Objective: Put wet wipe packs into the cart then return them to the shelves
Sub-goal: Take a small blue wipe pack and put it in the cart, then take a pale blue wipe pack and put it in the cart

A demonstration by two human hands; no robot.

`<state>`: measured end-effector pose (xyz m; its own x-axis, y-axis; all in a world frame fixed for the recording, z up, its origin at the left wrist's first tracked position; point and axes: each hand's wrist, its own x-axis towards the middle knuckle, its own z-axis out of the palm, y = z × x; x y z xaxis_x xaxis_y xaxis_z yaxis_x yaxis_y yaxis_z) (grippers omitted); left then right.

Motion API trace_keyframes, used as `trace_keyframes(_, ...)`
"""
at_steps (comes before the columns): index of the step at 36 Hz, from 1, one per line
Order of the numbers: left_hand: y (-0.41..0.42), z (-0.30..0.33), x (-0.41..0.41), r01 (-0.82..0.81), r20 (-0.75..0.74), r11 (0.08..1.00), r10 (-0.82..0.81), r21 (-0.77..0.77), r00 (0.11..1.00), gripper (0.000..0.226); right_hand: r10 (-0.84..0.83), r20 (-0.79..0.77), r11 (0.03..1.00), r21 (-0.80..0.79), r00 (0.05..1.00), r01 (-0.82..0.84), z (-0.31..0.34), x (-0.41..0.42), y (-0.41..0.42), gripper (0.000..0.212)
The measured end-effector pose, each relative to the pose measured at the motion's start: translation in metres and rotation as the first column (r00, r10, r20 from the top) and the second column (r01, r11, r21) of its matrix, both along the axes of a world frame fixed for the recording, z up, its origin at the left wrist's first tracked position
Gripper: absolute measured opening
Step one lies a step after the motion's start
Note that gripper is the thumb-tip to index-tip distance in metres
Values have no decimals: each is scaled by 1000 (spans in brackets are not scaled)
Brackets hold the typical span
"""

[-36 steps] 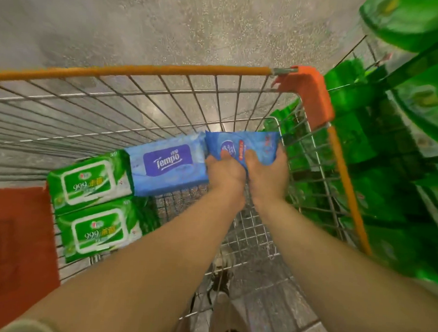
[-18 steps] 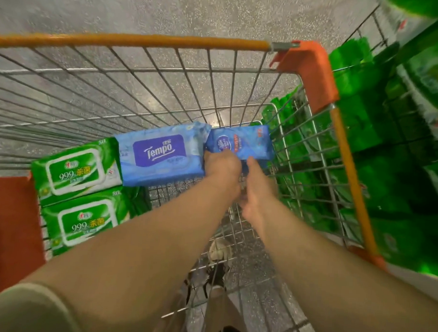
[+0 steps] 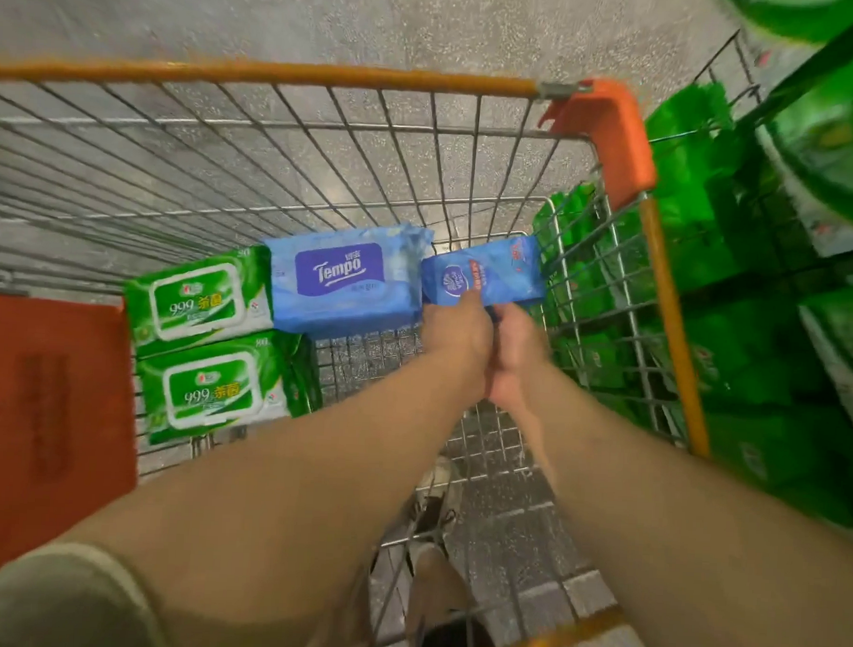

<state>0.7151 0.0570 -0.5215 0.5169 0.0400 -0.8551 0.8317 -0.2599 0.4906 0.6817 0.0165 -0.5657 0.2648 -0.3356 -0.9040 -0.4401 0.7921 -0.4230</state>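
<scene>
Left hand (image 3: 456, 327) grip pinches small blue plastic wipe pack (image 3: 485, 272); right hand (image 3: 516, 347) grip indiscernible, since withdrawn from pack's near edge.

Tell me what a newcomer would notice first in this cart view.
Two bare forearms reach into the orange-rimmed wire cart, the left hand gripping a small blue wipe pack by its right wall, the right hand just beneath it. Left of it lie a blue Tempo pack and two green 999 packs.

Wire cart (image 3: 325, 138), frame centre, held four wipe packs. Left hand (image 3: 456, 324) gripped small blue pack (image 3: 485, 272); right hand (image 3: 519, 342) touched it.
</scene>
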Motion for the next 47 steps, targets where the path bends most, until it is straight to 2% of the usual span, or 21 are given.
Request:
trace_keyframes(2, 9, 13, -4, 56, -1, 998, -56, 36, 998, 41, 105, -23, 992, -70, 994, -107, 2, -6, 1, 43)
trace_keyframes(4, 20, 27, -8, 130, 4, 991, -130, 31, 991, 31, 240, -125, 936, -235, 963, -263, 37, -8, 1, 23)
trace_keyframes(6, 33, 45, -12, 246, 13, 969, -247, 30, 969, 30, 423, -261, 787, -369, 867, -495, 69, -12, -3, 21)
trace_keyframes(7, 39, 51, -13, 287, 19, 957, -287, 38, 958, 33, 530, -315, 685, -389, 787, -616, 81, -14, -4, 23)
trace_keyframes(9, 50, 76, -14, 351, 44, 932, -356, 95, 933, 31, 621, -405, 518, -431, 672, -739, 104, -17, -7, 31)
trace_keyframes(13, 71, 115, -9, 490, 151, 850, -519, 191, 841, 42, 650, -471, 357, -504, 597, -787, 157, -22, -4, 40)
trace_keyframes(16, 85, 163, -3, 561, 230, 789, -611, 249, 757, 45, 680, -507, 176, -588, 529, -790, 199, -28, -2, 43)
trace_keyframes(19, 103, 213, 2, 632, 338, 682, -731, 367, 593, 28, 656, -572, 24, -636, 493, -771, 246, -32, 3, 44)
trace_keyframes(20, 109, 226, 5, 630, 373, 664, -748, 403, 549, 30, 639, -597, -24, -646, 485, -763, 260, -34, 5, 41)
trace_keyframes(22, 122, 251, 9, 620, 402, 604, -796, 501, 452, 54, 601, -646, -106, -649, 472, -753, 291, -40, 11, 36)
trace_keyframes(24, 134, 276, 10, 612, 405, 510, -859, 605, 315, 66, 571, -676, -175, -654, 466, -736, 319, -49, 18, 42)
trace_keyframes(28, 156, 320, -1, 574, 379, 354, -922, 738, 81, 74, 539, -691, -193, -657, 481, -728, 369, -79, 34, 50)
trace_keyframes(32, 173, 357, -21, 558, 394, 268, -911, 785, -117, 80, 481, -713, -186, -651, 510, -735, 412, -116, 56, 49)
trace_keyframes(36, 181, 397, -52, 567, 411, 201, -870, 799, -272, 77, 395, -740, -172, -641, 544, -748, 449, -163, 75, 64)
trace_keyframes(38, 181, 415, -70, 581, 428, 170, -837, 796, -341, 72, 347, -741, -137, -647, 576, -750, 467, -190, 84, 60)
trace_keyframes(43, 169, 456, -121, 541, 416, 88, -746, 836, -521, 85, 223, -751, -86, -650, 621, -755, 511, -267, 98, 57)
trace_keyframes(47, 153, 485, -173, 527, 407, 28, -670, 849, -621, 90, 134, -753, -33, -653, 644, -757, 542, -332, 105, 54)
